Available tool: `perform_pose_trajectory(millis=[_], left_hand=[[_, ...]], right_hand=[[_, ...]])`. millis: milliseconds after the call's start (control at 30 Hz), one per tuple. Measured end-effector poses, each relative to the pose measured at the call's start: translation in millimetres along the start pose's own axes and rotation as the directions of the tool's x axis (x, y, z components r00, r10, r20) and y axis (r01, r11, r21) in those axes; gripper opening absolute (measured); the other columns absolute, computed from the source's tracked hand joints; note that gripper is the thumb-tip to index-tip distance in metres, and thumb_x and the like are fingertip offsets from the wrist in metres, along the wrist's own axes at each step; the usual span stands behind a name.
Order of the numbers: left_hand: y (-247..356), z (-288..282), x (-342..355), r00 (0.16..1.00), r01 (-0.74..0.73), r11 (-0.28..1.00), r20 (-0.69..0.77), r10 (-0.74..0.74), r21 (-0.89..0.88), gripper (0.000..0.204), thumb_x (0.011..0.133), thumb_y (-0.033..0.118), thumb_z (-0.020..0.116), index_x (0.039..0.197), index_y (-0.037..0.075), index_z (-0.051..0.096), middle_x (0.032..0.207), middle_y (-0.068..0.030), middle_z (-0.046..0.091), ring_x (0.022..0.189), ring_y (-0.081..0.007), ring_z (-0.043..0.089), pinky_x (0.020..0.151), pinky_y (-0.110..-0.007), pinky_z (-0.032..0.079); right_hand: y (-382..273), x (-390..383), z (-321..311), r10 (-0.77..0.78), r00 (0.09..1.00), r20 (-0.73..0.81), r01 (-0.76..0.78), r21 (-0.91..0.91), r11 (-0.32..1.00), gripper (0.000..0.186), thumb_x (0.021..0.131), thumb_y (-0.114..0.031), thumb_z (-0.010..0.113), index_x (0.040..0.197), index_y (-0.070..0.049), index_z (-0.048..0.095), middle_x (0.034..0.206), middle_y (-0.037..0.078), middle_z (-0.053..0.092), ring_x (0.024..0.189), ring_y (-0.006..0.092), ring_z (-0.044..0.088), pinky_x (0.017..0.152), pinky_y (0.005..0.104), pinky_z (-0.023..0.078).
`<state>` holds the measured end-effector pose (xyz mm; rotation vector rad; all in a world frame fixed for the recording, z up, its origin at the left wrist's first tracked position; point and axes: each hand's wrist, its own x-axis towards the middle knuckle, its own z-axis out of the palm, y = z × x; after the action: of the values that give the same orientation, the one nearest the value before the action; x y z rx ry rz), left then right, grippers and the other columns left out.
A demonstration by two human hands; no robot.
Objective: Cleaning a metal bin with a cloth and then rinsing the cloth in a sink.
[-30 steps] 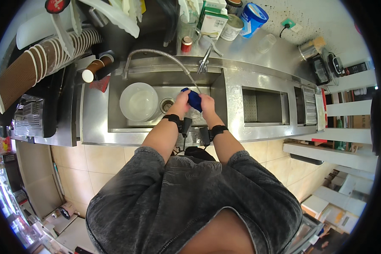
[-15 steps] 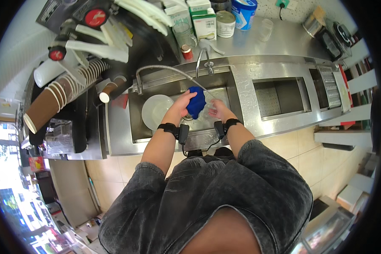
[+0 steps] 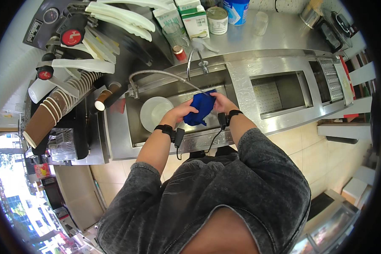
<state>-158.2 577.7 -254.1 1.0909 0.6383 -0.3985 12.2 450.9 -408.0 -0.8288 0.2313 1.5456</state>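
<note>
A blue cloth (image 3: 200,111) hangs spread between both hands over the steel sink (image 3: 136,127). Its left edge is gripped by my left hand (image 3: 183,111), the thumb lying on top of the fabric. At the upper right edge, my right hand (image 3: 221,103) pinches the same cloth; some of its fingers are hidden behind it. A round, whitish bowl (image 3: 155,113) sits in the sink, left of my left hand. The flexible metal faucet hose (image 3: 165,73) arches over the sink, with one end close to the cloth's top.
A slim curved tap (image 3: 189,63) rises behind the sink. Stacked paper cups (image 3: 51,112) and a machine with white handles (image 3: 82,65) crowd the left. Cartons (image 3: 194,21), a can (image 3: 217,21) and a red-capped jar (image 3: 179,53) line the back. A recessed steel basin (image 3: 279,94) lies right.
My right hand, apart from the cloth before, now holds its right edge. The cloth has been opened out wider between my hands. The whole view has shifted slightly.
</note>
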Motion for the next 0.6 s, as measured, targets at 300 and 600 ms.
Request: perform_pose_trajectory(millis=[300, 600], left_hand=[[-13, -10, 15, 0.998, 0.007, 0.999, 0.060, -0.005, -0.042, 0.077, 0.074, -0.005, 0.053, 0.143, 0.014, 0.025, 0.116, -0.0112, 0.053, 0.099, -0.0227, 0.058, 0.083, -0.036, 0.050], [-49, -38, 57, 0.939, -0.052, 0.995, -0.334, 0.080, 0.090, 0.052, 0.078, 0.027, 0.069, 0.120, 0.000, 0.055, 0.111, -0.0176, 0.062, 0.104, -0.0266, 0.059, 0.087, -0.037, 0.048]], right_hand=[[-10, -30, 48, -0.127, 0.959, -0.253, 0.052, -0.284, 0.957, 0.062, 0.089, -0.043, 0.054, 0.132, -0.003, 0.035, 0.128, 0.016, 0.050, 0.093, 0.0332, 0.061, 0.082, 0.0445, 0.051], [-26, -43, 37, 0.032, 0.999, 0.038, -0.030, -0.045, 0.999, 0.025, 0.095, -0.028, 0.049, 0.101, -0.006, 0.058, 0.093, 0.010, 0.065, 0.088, 0.0224, 0.064, 0.081, 0.0369, 0.052]])
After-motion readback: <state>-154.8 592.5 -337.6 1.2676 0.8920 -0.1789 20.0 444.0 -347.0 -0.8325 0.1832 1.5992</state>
